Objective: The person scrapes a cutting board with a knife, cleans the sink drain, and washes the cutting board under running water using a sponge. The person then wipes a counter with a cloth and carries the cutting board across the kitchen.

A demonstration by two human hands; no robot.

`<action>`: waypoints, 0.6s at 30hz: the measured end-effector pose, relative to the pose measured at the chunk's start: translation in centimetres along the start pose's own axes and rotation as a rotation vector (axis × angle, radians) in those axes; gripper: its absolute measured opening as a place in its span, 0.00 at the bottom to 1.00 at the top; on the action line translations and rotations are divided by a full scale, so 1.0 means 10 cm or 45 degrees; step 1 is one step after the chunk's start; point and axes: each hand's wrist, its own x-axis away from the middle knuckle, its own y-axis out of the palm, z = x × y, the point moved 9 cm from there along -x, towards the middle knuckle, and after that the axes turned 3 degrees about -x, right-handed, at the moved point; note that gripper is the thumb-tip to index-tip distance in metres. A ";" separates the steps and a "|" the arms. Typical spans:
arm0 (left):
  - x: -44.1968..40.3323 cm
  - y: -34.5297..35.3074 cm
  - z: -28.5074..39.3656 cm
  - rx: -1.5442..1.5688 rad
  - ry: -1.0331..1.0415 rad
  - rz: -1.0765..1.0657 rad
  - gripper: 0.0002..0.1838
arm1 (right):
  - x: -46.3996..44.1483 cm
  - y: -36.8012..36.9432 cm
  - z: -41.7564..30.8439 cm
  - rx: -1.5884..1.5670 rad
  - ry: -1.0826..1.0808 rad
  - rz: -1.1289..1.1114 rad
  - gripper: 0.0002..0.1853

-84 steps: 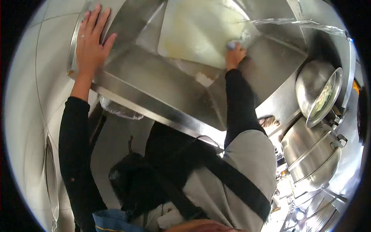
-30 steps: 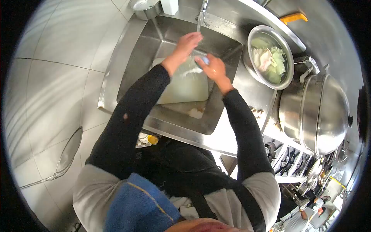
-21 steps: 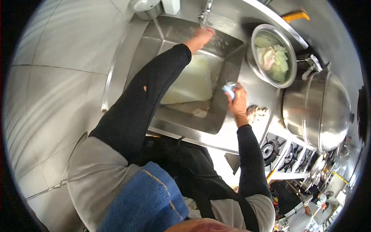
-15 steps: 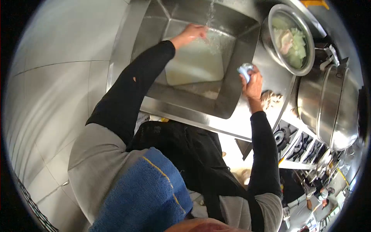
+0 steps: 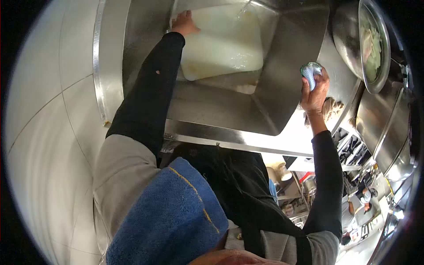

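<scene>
A pale, wet cutting board point(image 5: 225, 42) lies in the deep metal sink point(image 5: 212, 108). My left hand point(image 5: 184, 24) rests over the board's left edge, fingers spread and thumb out on its surface. To the right, above the sink's rim, my right hand point(image 5: 316, 93) is closed round a light-blue sponge point(image 5: 311, 75) with a dark green face. Just behind that wrist, some brownish pieces point(image 5: 331, 109) that I cannot make out lie on the metal counter.
A steel bowl point(image 5: 349, 39) holding pale green leaves, perhaps cabbage, is at the upper right. Large steel pots point(image 5: 380, 115) stand along the right. Below them are stove burners point(image 5: 352, 148). A tiled wall point(image 5: 53, 115) runs along the left. People point(image 5: 355, 205) are in the far background.
My left hand has moved from the running water to the board's left edge. My right hand still holds the sponge. The view has shifted, and the board appears larger.
</scene>
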 end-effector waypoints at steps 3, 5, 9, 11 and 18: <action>-0.13 0.07 -0.05 -0.054 0.069 0.080 0.62 | 0.00 0.01 -0.04 -0.004 0.037 -0.012 0.21; -0.33 0.29 -0.21 0.010 0.186 0.163 0.62 | 0.06 0.03 0.06 0.020 0.127 -0.065 0.21; -0.20 0.15 -0.06 -0.015 0.200 0.176 0.63 | 0.04 -0.01 -0.02 0.083 -0.066 0.065 0.23; 0.04 -0.02 0.10 0.002 0.155 0.044 0.62 | 0.08 0.01 0.03 0.084 -0.058 0.032 0.23; 0.19 -0.42 0.41 0.148 0.137 -0.153 0.64 | 0.00 -0.02 -0.03 0.045 -0.002 0.012 0.23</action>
